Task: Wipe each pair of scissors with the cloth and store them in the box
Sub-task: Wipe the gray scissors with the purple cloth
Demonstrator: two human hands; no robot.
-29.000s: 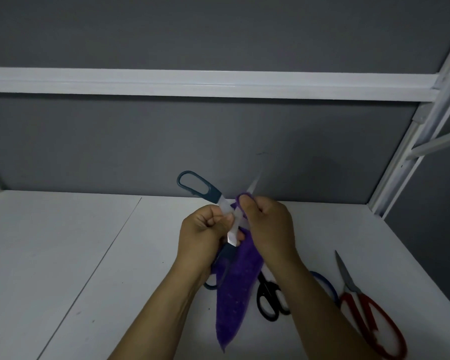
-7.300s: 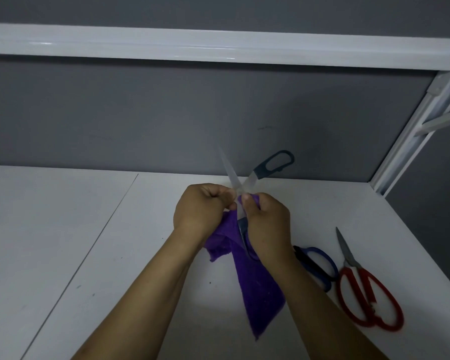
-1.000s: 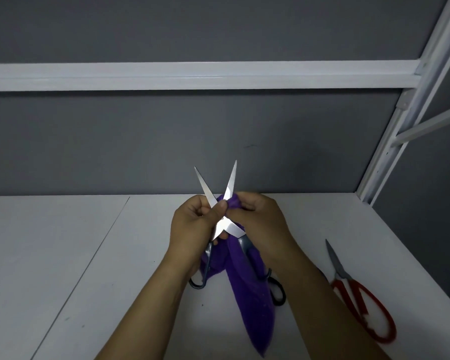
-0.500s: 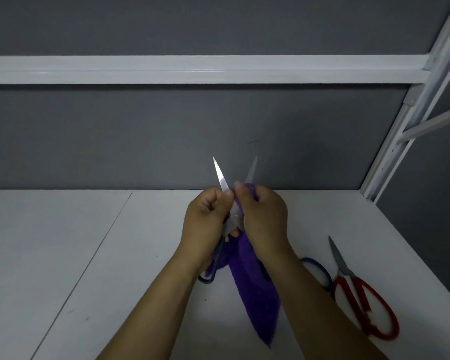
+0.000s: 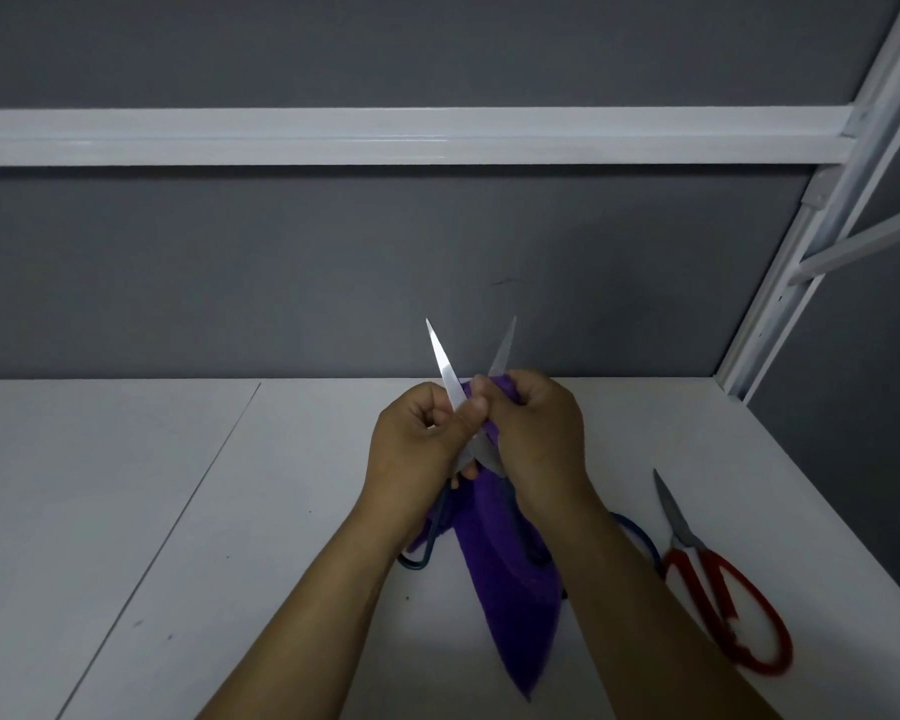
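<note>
Wiping step: left hand (image 5: 412,443) pinches the dark-handled steel scissors (image 5: 449,377), blades spread, while right hand (image 5: 536,439) pinches the purple cloth (image 5: 510,605) round one blade. Next, probably: close blades carefully.

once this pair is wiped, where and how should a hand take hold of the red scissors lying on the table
Take the red scissors by the handle loops, coming from above on the near side. They lie flat on the table with blades closed, tip pointing away toward the wall, so the loops sit closest.
</note>
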